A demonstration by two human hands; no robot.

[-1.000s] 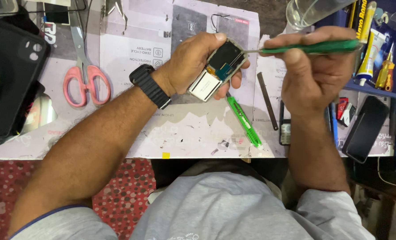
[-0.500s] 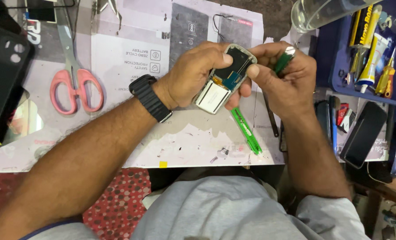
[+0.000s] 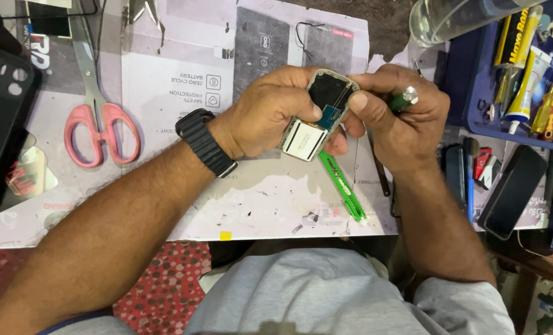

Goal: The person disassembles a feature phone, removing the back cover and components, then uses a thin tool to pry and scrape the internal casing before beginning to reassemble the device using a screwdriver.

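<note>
My left hand (image 3: 269,111), with a black watch on its wrist, grips a small opened phone body (image 3: 318,115) with a white battery and a blue part showing. My right hand (image 3: 400,118) holds a green-handled screwdriver (image 3: 403,99) upright, its metal cap facing me and its tip down at the top end of the phone. The right thumb presses against the phone's edge. Both hands hover above the worktable (image 3: 252,198). The screwdriver's tip is hidden by my fingers.
A green cutter (image 3: 343,187) lies under the phone. Pink-handled scissors (image 3: 100,127) rest at left beside a black phone case (image 3: 0,118). A blue tray (image 3: 475,93) with glue tubes and small screwdrivers stands at right, a dark phone (image 3: 513,191) below it, a clear jar (image 3: 450,18) behind.
My right hand has turned the screwdriver from lying sideways to standing upright and brought it in over the phone. The left hand has kept its hold on the phone.
</note>
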